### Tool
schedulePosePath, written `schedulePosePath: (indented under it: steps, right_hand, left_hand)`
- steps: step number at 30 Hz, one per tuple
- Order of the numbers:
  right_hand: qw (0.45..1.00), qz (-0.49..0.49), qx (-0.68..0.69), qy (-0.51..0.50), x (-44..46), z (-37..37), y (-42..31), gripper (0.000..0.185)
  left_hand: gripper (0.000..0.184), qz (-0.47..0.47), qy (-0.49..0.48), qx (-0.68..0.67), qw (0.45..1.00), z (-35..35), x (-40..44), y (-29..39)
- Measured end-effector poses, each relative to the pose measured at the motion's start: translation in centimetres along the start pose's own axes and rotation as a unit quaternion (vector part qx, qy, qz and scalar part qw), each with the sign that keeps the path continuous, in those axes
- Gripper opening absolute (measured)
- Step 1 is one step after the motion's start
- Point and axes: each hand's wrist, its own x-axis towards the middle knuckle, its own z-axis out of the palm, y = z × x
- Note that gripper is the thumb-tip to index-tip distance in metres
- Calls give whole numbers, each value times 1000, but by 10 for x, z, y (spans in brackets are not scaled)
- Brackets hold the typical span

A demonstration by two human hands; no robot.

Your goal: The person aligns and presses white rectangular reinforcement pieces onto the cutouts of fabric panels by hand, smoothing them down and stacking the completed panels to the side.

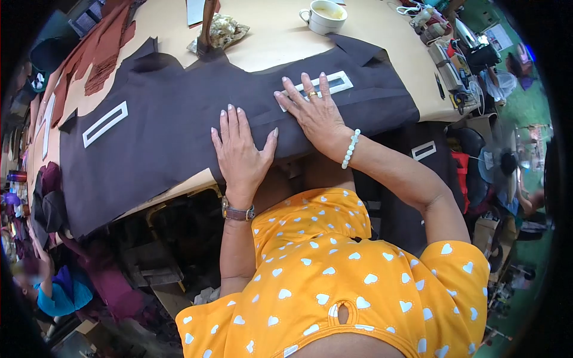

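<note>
Lying spread across the near side of the worktable, the dark cloth [161, 107] has two pale slotted rectangles [105, 120] on it, one toward its left end and the other partly covered by the right hand [316, 116]. That hand is palm down, its fingers spread apart across the covered rectangle and pinching nothing. The left hand [242, 152] lies flat on the cloth by its near edge, the middle fingers close together, the thumb and little finger held away, likewise gripping nothing. The step in hand looks like flattening or steadying the cloth, judging by both palms laid on it. From here, a sound move calls for light, even pressure, with the right fingers lifted rather than dragged so that the rectangle beneath does not skew or pucker. At the wrists are a watch [237, 211] on the left and a beaded bracelet [351, 149] on the right. To the right, another dark piece [412, 191] hangs below the table's level, bearing a similar slotted rectangle. Beyond the cloth, on the pale tabletop [274, 36], stand a white cup [327, 22] and a crumpled, mottled lump [228, 31]; rust-red fabric [104, 65] lies at the far left, and a dark pen-like object [440, 85] at the right.
</note>
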Motion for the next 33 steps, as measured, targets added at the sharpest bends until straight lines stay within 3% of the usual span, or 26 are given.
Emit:
schedulePosePath:
  steps: [7,11,12,14,16,17,19,21,22,23,26,29,31,33]
  right_hand:
    - [995,-54,71,53,-7,10,10,55]
    - [958,-138,252,20,-13,13,43,63]
    - [931,-127,335,73,-12,23,54,65]
    - [849,-99,488,176,-12,44,78,69]
    - [837,66,481,252,-20,45,110,60]
    - [861,142,411,264,-25,58,128,58]
    - [879,280,289,255,-34,100,162,66]
    - [865,354,300,190,-39,113,183,69]
    - [855,388,306,155,-38,116,190,71]
    - [861,401,285,125,-35,117,195,76]
    - [822,340,392,235,-16,152,204,70]
    - [788,381,434,213,1,139,202,65]
    - [749,392,447,292,2,120,201,62]
    - [721,386,415,399,4,117,201,62]
  left_hand:
    - [68,-4,-7,1,1000,0,0,0]
    - [69,3,-4,5,1000,1,0,0]
    - [70,6,-1,5,1000,0,1,-1]
    - [68,9,-2,-7,1000,-4,4,-5]
    - [63,4,44,-17,999,-8,13,-13]
    - [63,-34,69,4,997,-9,16,-21]
    - [63,-119,94,65,986,-10,21,-38]
    - [57,-177,111,140,968,-11,25,-49]
    - [53,-192,95,104,971,-11,29,-52]
    - [48,-207,79,70,973,-12,33,-55]
    - [35,-208,70,-5,976,-14,41,-54]
    - [26,-207,90,-89,970,-18,51,-47]
    - [23,-239,120,-173,948,-36,58,-33]
    - [18,-171,209,-202,942,-46,60,-42]
